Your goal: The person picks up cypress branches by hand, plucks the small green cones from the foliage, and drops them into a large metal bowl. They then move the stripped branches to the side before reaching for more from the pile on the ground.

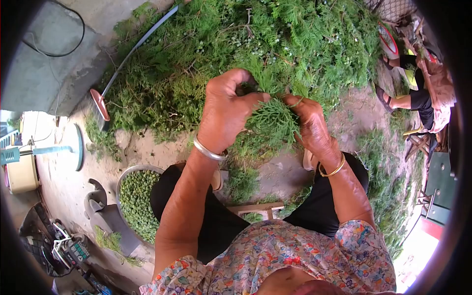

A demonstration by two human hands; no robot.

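Observation:
A green cypress sprig [275,120] with flat, scaly leaves is held up between my two hands, in front of my chest. My left hand [228,110], with a silver bangle at the wrist, is closed in a pinch at the sprig's left side. On the other side, my right hand [312,123] curls its fingers around the sprig, a gold bangle on that wrist. Where the fingertips meet, leaves partly hide the grip. Just beyond my hands lies a big heap of cut cypress branches [172,64], dotted with small pale green cones.
A round basin [119,184] full of small green cones stands by my left knee. A broom [99,109] leans against the heap. Farther left is a pale blue stand with a round base [76,147]. Another person [418,93] sits at the right. Loose sprigs litter the floor.

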